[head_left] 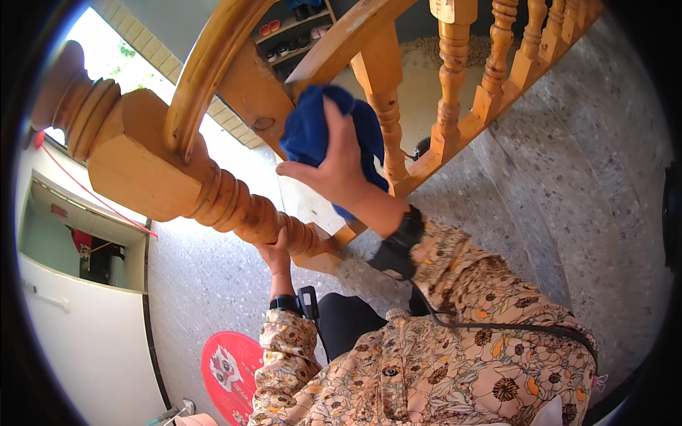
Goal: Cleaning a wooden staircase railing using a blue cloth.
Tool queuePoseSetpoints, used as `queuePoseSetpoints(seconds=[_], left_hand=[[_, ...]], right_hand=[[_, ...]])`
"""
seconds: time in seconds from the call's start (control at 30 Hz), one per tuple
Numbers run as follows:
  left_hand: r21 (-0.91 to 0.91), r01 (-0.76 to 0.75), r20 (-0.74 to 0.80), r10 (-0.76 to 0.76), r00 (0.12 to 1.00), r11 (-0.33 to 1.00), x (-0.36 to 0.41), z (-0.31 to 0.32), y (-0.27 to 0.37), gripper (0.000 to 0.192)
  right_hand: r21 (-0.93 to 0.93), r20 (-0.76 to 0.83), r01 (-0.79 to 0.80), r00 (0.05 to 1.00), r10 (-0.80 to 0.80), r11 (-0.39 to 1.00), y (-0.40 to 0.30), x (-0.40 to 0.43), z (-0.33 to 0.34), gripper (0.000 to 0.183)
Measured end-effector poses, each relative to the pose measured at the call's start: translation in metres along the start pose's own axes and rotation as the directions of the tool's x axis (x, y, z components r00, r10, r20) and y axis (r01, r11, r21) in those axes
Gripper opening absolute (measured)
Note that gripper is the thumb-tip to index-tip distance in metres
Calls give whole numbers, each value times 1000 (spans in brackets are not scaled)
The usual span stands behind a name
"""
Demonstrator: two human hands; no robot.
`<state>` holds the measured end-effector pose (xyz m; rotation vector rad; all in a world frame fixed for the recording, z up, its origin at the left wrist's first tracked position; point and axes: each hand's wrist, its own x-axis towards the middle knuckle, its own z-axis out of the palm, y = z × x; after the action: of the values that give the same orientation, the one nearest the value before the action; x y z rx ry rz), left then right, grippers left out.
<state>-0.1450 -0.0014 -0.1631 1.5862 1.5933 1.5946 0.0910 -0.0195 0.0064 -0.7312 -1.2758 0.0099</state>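
Observation:
My right hand (338, 165) holds a bunched blue cloth (306, 128) beside a wooden stair railing, just below its sloping handrail (346, 42). The thumb is spread to the left of the cloth. Part of the cloth hangs down behind my wrist. With my left hand (274, 258) I grip the turned lower part of a thick wooden newel post (256, 215); most of those fingers are hidden behind the post. A curved rail end (205, 64) joins the post's blocky upper section.
Turned balusters (450, 69) stand on a sloping base rail (479, 122), beside grey speckled stone steps (533, 175). A round red mat (232, 367) lies on the floor. Shoes fill a shelf (293, 24) behind the railing. A black cable (495, 325) runs along my right sleeve.

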Motion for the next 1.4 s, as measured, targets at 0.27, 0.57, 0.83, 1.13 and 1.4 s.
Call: queuePoseSetpoints(seconds=[0.27,0.57,0.83,1.13,1.4], left_hand=[[52,-21,33,19,999,998,0,-3,-8,84],[-149,31,81,-19,996,988,4,-12,-5,81],[-99,86,99,-76,992,991,-3,-7,12,82],[-178,114,118,-94,989,977,10,-5,-4,74],[152,26,-144,-4,990,988,-35,-7,16,73]], right_hand=[[-567,188,-2,973,131,824,87,-140,21,63],[-169,56,-233,968,246,957,31,-68,-19,63],[-382,221,420,907,-359,823,-13,59,29,37],[-163,564,-43,815,129,986,56,-79,1,25],[-183,164,18,986,12,983,7,20,-69,39]])
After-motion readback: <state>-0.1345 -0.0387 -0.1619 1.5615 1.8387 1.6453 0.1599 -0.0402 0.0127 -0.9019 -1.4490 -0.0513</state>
